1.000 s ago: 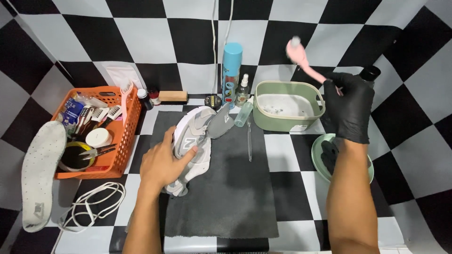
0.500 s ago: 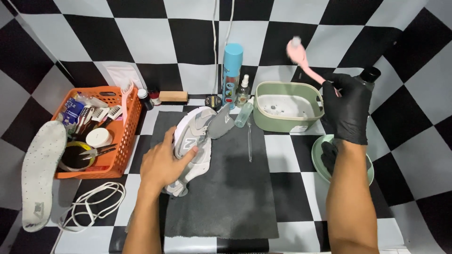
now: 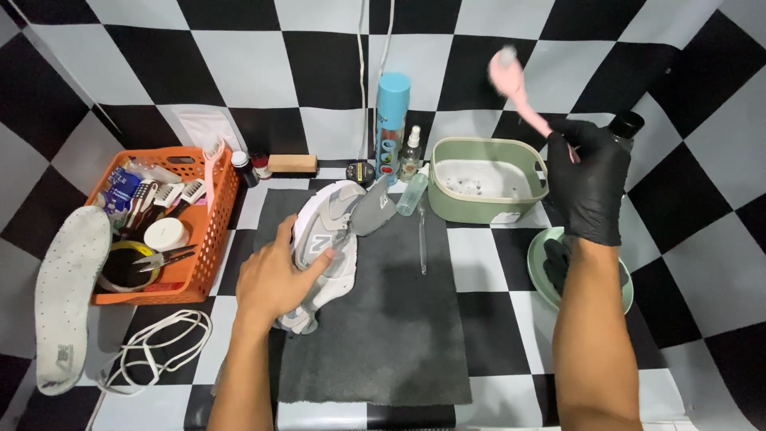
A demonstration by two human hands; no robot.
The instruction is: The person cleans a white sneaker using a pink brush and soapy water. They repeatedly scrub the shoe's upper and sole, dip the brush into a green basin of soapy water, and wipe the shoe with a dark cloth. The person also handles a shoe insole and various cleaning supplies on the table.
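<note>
My bare left hand [image 3: 275, 275] grips a white and grey sneaker [image 3: 335, 227] that lies on a dark grey mat [image 3: 383, 319]. My right hand [image 3: 589, 179], in a black glove, is raised above and to the right of a green tub [image 3: 487, 191]. It holds a pink brush [image 3: 519, 88] by the handle, with the head pointing up and away. The tub holds foamy water.
An orange basket [image 3: 211, 231] of brushes and tools stands at the left, with a white insole [image 3: 68, 287] and white laces [image 3: 155, 347] beside it. A blue spray can [image 3: 391, 116], small bottles and a wooden brush [image 3: 291, 164] line the back. A green bowl [image 3: 538, 271] sits at the right.
</note>
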